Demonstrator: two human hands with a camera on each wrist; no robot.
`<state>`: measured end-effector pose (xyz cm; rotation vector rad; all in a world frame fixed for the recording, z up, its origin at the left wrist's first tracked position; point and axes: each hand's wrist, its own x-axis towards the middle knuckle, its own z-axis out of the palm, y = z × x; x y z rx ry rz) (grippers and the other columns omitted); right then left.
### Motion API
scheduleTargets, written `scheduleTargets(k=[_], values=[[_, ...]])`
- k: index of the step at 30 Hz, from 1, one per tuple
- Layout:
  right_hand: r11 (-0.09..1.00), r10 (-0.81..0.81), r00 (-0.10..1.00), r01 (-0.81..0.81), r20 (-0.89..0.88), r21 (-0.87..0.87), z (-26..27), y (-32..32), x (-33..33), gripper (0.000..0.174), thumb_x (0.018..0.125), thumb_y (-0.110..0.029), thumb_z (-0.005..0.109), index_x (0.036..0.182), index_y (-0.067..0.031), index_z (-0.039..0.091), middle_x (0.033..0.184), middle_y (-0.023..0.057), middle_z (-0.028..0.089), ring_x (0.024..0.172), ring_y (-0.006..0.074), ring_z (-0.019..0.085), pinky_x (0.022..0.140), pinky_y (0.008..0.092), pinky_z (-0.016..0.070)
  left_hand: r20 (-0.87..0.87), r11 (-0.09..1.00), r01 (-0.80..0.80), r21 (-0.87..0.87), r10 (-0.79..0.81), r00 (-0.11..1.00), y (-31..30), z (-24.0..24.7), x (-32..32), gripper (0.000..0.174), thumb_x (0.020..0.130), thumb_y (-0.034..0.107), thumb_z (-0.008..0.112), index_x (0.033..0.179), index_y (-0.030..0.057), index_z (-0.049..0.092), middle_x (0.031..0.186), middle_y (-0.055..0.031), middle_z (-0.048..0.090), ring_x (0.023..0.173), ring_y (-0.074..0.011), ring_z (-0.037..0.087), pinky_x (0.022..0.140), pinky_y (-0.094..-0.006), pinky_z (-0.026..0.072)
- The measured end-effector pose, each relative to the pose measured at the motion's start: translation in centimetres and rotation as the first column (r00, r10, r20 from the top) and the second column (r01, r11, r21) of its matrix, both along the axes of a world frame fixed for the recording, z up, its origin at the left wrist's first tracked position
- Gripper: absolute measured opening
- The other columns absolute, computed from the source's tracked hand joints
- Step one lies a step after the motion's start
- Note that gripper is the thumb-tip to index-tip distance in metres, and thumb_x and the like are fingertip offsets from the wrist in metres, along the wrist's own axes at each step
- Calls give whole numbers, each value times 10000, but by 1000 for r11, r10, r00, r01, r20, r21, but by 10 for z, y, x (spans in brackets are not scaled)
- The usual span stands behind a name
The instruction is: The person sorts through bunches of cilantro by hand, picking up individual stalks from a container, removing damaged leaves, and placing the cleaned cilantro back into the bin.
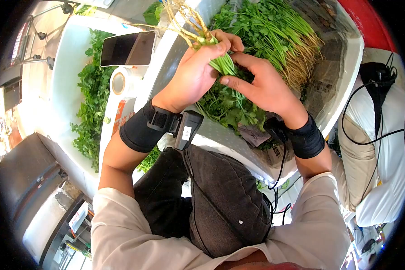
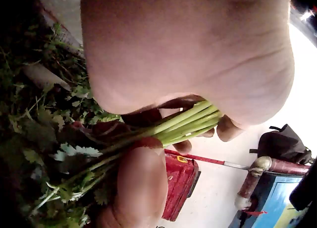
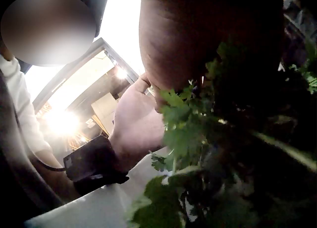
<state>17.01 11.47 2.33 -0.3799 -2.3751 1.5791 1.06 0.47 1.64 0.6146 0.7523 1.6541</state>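
A small bunch of coriander (image 1: 225, 65) hangs over a white foam box, its pale roots (image 1: 191, 22) pointing up and away. My left hand (image 1: 195, 72) grips the stems just below those roots, thumb laid across them. Lower on the same stems, my right hand (image 1: 267, 85) pinches with thumb and curled fingers. The left wrist view has the green stems (image 2: 185, 126) passing under the left palm, with the right thumb (image 2: 141, 181) against them. Leaves (image 3: 183, 119) hang below the right hand in the right wrist view, where dark shadow hides much of the bunch.
The foam box (image 1: 356, 58) holds a larger pile of rooted coriander (image 1: 265, 27). To the left, a white tub (image 1: 63, 67) contains more greens (image 1: 92, 90). A phone (image 1: 126, 48) and a white roll (image 1: 118, 83) lie between them. Another person's leg (image 1: 357, 148) is at right, near black cables.
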Motion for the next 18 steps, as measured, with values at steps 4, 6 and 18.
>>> scheduleTargets(k=[4, 6, 18], values=[[998, -61, 998, 61, 36, -5, -2, 1, 1, 351, 905, -231, 779, 1151, 0, 683, 1028, 238, 699, 944, 377, 705, 830, 407, 543, -133, 999, 15, -49, -22, 991, 3, 12, 7, 161, 1050, 232, 533, 1072, 73, 512, 1027, -68, 563, 1051, -179, 529, 1020, -344, 422], [999, -47, 998, 47, 49, -10, 7, -1, 1, 350, 902, -227, 782, 1153, -3, 687, 1030, 234, 703, 927, 364, 706, 828, 400, 542, -242, 999, -29, -40, 18, 970, 4, 12, 9, 142, 1069, 201, 532, 1109, 66, 519, 967, -47, 568, 1021, -172, 546, 1023, -347, 440], [953, -210, 978, 209, 19, -221, -7, 22, 6, 257, 1051, -222, 613, 1160, -4, 696, 872, 18, 677, 817, 84, 575, 748, 261, 488, -140, 959, -206, -194, 180, 974, 0, 9, -3, 406, 1115, 464, 431, 900, 123, 481, 847, -7, 467, 923, -171, 541, 1002, -370, 449]])
